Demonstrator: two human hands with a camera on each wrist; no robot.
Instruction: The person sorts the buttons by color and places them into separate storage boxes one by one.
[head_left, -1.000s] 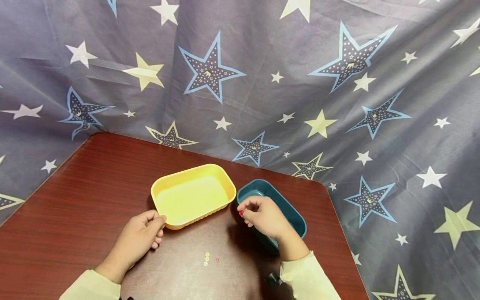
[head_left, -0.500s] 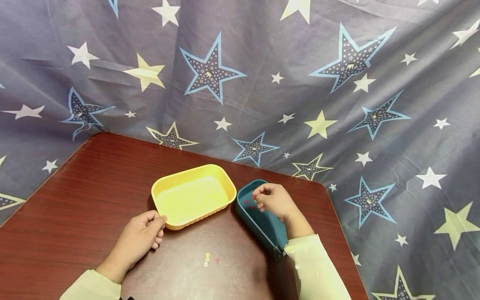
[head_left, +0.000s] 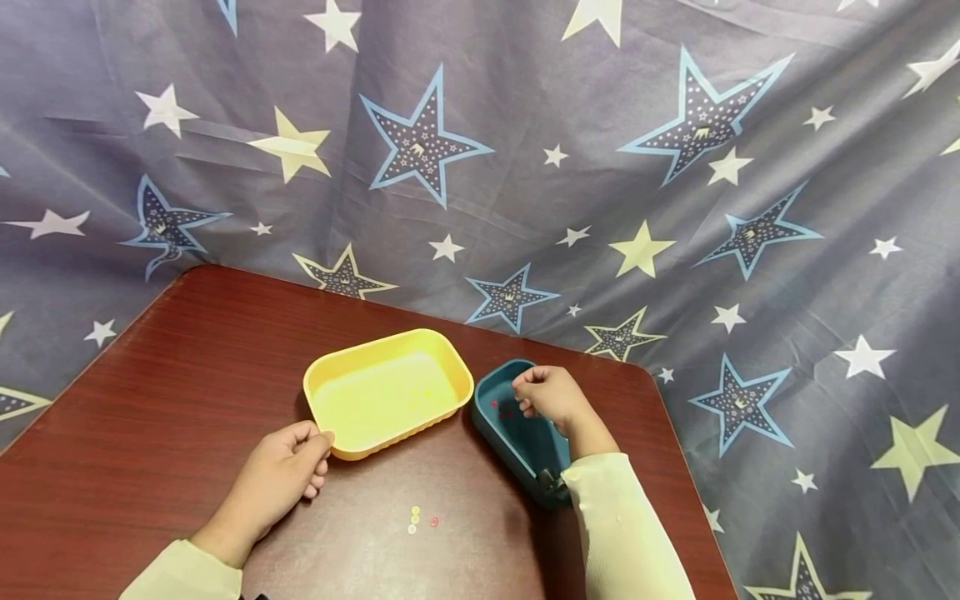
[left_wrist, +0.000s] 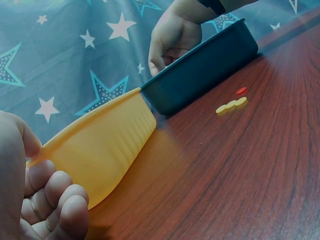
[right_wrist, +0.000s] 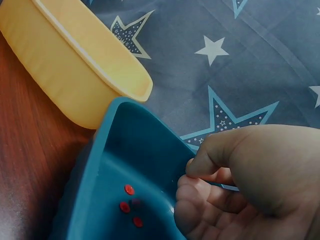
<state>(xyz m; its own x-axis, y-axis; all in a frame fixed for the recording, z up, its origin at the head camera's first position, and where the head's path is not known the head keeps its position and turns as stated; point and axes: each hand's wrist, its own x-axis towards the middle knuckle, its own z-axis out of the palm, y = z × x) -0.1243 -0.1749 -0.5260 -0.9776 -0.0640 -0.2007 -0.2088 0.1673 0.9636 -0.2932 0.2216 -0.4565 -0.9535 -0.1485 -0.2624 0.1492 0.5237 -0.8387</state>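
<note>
At the near left corner of the yellow plastic tray (head_left: 367, 402), my left hand (head_left: 281, 467) pinches the rim between thumb and fingers. My right hand (head_left: 553, 398) is over the far end of the teal tray (head_left: 528, 443), fingers curled and thumb against the index finger. Nothing shows between its fingertips in the right wrist view. Below it, several small red buttons (right_wrist: 124, 207) lie on the teal tray's floor, beside one dark blurred spot. On the table in front, a red button (head_left: 434, 522) lies beside a short row of pale yellow buttons (head_left: 416, 519).
The two trays stand corner to corner on a reddish-brown wooden table (head_left: 217, 350). A few faint yellow buttons (head_left: 428, 392) lie inside the yellow tray. A grey curtain with stars (head_left: 525, 167) hangs right behind the table's far edge.
My right hand has moved right and away from me, from the near side of the teal tray to above it. The red button at its fingertips no longer shows there. The left hand stays put.
</note>
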